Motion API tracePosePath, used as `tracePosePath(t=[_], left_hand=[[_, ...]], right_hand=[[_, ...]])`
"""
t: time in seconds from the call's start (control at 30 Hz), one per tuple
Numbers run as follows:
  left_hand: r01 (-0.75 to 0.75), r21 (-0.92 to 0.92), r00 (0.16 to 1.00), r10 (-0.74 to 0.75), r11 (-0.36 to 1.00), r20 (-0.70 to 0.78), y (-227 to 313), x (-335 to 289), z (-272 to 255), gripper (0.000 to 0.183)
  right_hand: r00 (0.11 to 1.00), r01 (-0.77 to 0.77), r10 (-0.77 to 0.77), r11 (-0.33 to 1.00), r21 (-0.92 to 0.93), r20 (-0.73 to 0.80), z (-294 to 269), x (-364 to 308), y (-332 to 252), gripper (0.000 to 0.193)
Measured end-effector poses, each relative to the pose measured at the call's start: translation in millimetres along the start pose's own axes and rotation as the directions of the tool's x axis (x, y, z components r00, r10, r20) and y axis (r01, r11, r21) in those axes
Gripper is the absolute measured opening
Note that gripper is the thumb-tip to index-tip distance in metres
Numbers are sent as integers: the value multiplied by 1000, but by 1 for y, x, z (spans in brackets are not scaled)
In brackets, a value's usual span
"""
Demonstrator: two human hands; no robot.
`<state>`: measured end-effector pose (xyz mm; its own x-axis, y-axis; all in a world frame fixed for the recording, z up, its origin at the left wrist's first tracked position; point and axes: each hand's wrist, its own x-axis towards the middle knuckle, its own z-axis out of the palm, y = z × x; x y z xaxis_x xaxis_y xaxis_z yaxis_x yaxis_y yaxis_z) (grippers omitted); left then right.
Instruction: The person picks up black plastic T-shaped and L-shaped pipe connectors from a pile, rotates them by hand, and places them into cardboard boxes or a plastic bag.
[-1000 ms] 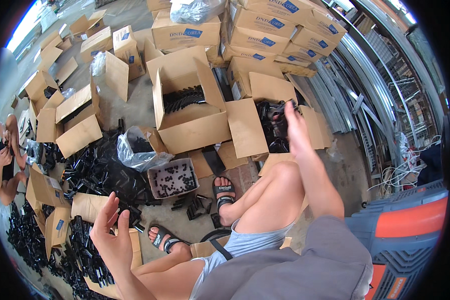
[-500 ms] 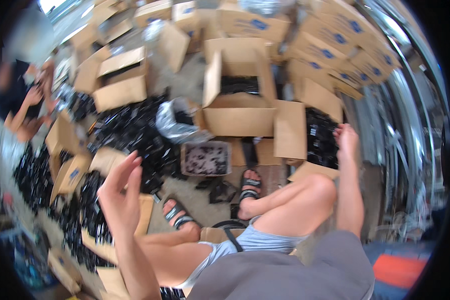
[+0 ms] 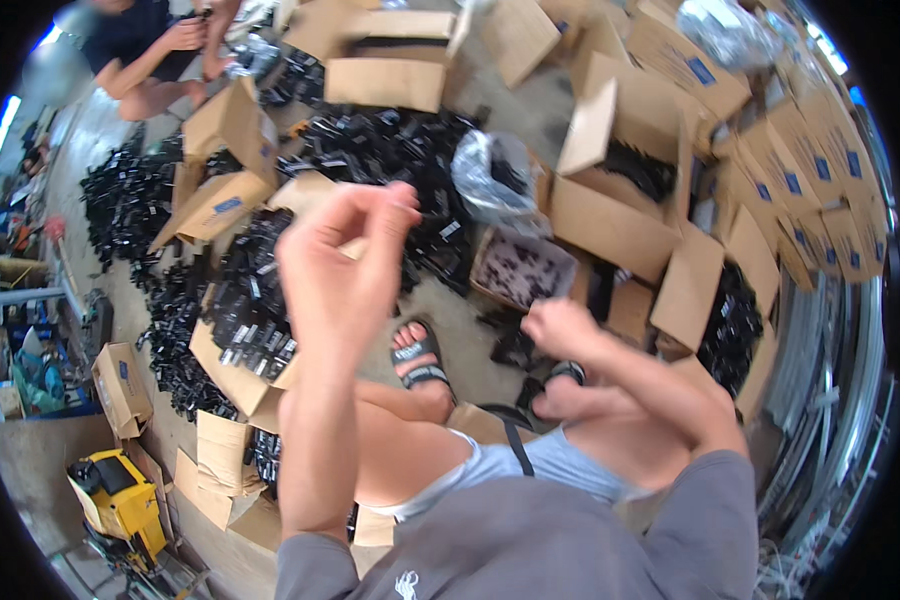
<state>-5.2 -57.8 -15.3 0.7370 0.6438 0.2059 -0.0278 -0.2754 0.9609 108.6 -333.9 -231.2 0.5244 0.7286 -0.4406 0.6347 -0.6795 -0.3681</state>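
Observation:
My left hand (image 3: 342, 255) is raised in front of the heaps of black parts, its thumb and fingertips brought together in a pinch. Whatever is in that pinch, if anything, is too small to make out. Lower and to the right, my right hand (image 3: 562, 328) hovers with curled fingers near the front of a shallow bin (image 3: 562, 262) of small dark pieces; its fingertips are blurred and what they hold is hidden. Behind my left hand lies a heap of small black plastic parts (image 3: 385, 140), and another heap (image 3: 245, 285) spreads by its wrist.
A clear plastic bag (image 3: 485, 185) stands behind the bin. Open cartons (image 3: 615, 225) and a box of black parts (image 3: 732, 330) are on the right, with stacked cartons (image 3: 790, 160) beyond. Another person (image 3: 150, 50) sits far left. A yellow machine (image 3: 130, 500) stands lower left.
My view has swung left. My right hand has come away from the box of black parts on the right toward the bin. My left hand's fingers have closed into a pinch.

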Motion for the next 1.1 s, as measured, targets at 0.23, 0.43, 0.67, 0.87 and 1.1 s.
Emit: tracePosePath(t=[0.23, 0.43, 0.67, 0.87, 1.1], left_hand=[[-182, 193, 983, 171, 964, 73, 18, 2, -9, 13], [-103, 199, 991, 84, 975, 102, 26, -1, -26, 26], [-133, 201, 991, 123, 971, 61, 39, -8, -32, 26], [-92, 157, 985, 67, 983, 160, 35, -12, -25, 23], [-118, 357, 938, -15, 927, 347, -7, -19, -6, 36]], right_hand=[[980, 88, -147, 923, -374, -132, 163, 75, -52, 27], [981, 27, -111, 888, -458, -159, 182, 86, -44, 20], [950, 72, -179, 923, -379, -255, 154, 62, -55, 18], [901, -126, 55, 982, -138, -430, 159, 43, -45, 22], [698, 43, 438, 764, 644, -566, 99, 31, -51, 12]])
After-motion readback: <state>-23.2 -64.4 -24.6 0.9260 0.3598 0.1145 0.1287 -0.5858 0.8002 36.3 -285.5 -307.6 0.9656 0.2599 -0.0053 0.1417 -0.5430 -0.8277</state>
